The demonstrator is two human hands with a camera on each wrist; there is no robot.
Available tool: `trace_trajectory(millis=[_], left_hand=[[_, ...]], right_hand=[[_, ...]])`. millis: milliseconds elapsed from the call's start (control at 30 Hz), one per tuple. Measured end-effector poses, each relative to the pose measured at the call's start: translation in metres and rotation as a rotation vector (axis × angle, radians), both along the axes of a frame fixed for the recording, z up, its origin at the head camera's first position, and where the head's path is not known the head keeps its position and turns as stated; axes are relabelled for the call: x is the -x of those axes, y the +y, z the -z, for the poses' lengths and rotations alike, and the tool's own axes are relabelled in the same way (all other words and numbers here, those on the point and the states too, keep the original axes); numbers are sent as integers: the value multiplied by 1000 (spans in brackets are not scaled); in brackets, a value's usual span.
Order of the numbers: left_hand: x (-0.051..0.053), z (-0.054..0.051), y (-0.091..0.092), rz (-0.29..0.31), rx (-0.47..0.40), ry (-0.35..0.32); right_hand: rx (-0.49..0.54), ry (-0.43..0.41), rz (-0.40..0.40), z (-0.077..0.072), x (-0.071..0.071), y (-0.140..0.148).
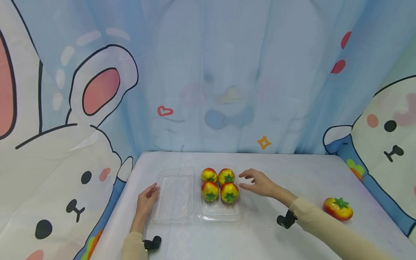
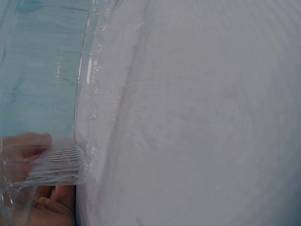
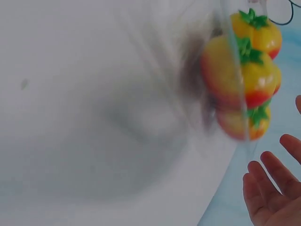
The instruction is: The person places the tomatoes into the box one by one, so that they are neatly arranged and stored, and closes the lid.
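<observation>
Left hand (image 1: 147,200): I have its fingers loosely bent by the left edge of the clear lid (image 1: 175,195); I cannot tell whether they touch it.
Right hand (image 1: 258,183): I hold it unclosed and without a load, thumb and fingers parted, just right of the clear tray (image 1: 219,213).
Four fruits (image 1: 229,193): red and yellow, green-leaved, in two rows at the tray's far part.
Loose fruit (image 1: 338,209): well to the right, beyond my right sleeve (image 1: 325,222), on the white bench (image 1: 256,238).
</observation>
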State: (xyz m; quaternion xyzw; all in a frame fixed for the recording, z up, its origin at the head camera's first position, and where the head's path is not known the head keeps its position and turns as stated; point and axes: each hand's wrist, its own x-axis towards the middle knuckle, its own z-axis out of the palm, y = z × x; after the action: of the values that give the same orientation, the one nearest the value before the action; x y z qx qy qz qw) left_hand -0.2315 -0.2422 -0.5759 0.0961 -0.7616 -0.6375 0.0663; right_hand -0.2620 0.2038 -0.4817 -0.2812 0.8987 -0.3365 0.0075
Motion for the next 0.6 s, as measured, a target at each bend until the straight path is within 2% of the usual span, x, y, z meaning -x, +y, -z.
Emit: trace_trajectory(millis=[133,300,467,600], left_hand=[[-3,0,-1,4,13,1],[-6,1,-2,-3,32,-33],[-4,0,-1,14,31,-30],[-2,0,-1,11,31,-39]], right_hand=[[-25,-6,99,0,-7,33],[-57,-50,207,-3,-17,84],[-102,-75,324,-10,-31,147],[-136,-84,425,-7,-45,197]])
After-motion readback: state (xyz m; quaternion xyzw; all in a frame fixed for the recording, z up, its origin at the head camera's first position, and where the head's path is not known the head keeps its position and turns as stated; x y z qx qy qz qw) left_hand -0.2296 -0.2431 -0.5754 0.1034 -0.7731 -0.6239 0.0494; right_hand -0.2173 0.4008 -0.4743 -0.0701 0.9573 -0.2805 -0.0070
